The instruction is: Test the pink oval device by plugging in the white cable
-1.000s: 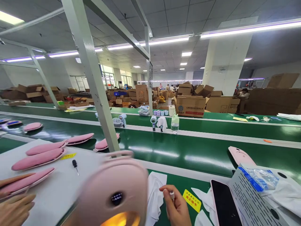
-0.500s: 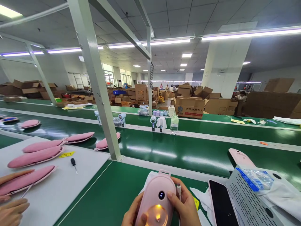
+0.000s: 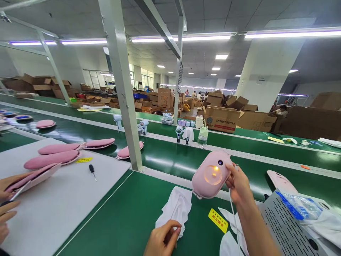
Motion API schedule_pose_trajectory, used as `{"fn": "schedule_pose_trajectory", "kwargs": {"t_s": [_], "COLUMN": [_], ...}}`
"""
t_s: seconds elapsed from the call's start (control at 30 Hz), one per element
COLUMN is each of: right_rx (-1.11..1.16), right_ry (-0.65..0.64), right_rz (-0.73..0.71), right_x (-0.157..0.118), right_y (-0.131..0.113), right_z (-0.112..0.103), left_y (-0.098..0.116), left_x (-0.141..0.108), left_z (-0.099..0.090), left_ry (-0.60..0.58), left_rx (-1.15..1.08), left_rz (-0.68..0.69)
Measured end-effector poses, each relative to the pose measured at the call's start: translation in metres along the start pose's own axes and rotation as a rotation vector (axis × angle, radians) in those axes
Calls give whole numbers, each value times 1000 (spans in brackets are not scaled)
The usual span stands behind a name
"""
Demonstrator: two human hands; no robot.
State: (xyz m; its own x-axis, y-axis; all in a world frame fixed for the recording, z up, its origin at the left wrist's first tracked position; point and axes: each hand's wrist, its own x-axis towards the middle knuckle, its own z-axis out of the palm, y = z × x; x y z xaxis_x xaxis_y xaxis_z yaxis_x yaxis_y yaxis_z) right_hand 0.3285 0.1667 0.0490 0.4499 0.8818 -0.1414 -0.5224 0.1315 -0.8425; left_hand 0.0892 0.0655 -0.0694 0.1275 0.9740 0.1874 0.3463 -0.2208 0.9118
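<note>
Holding: right hand (image 3: 239, 183) grips a pink oval device (image 3: 211, 174) by its edge, lifted above the green bench (image 3: 128, 220) toward the conveyor belt (image 3: 170, 160).
Change: half a second ago both hands cradled the device low at the near edge; now only the right carries it, raised and turned so the glowing amber disc and small dark display face the camera.
Cable: a thin white cable (image 3: 234, 213) hangs from the right fingers, apparently unplugged, though the far end is out of view.
Left hand: left hand (image 3: 162, 241) is loosely curled at the near edge, pinching a corner of a white cloth (image 3: 176, 209).
Reading: the lamp lights, so the unit seems to pass its check.
Neighbour: another person's hand (image 3: 7, 183) at the left edge handles a pink shell (image 3: 34, 176).
</note>
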Motion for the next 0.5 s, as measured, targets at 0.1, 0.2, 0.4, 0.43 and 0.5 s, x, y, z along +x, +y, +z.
{"fn": "schedule_pose_trajectory", "kwargs": {"t_s": [0.1, 0.2, 0.4, 0.43, 0.5], "right_rx": [-39, -125, -287, -303, -326], "right_ry": [26, 98, 230, 243, 260], "right_rz": [49, 90, 106, 104, 97], "right_x": [35, 66, 122, 130, 144], "right_y": [2, 8, 14, 14, 14], "right_z": [8, 9, -5, -8, -12], "left_y": [3, 5, 6, 6, 5], "left_x": [1, 1, 1, 1, 1], "left_z": [-3, -4, -4, -4, -3], "left_ry": [-60, -125, -155, -155, -154], "left_rx": [68, 132, 181, 181, 177], "left_rz": [-8, -16, -31, -30, -26]}}
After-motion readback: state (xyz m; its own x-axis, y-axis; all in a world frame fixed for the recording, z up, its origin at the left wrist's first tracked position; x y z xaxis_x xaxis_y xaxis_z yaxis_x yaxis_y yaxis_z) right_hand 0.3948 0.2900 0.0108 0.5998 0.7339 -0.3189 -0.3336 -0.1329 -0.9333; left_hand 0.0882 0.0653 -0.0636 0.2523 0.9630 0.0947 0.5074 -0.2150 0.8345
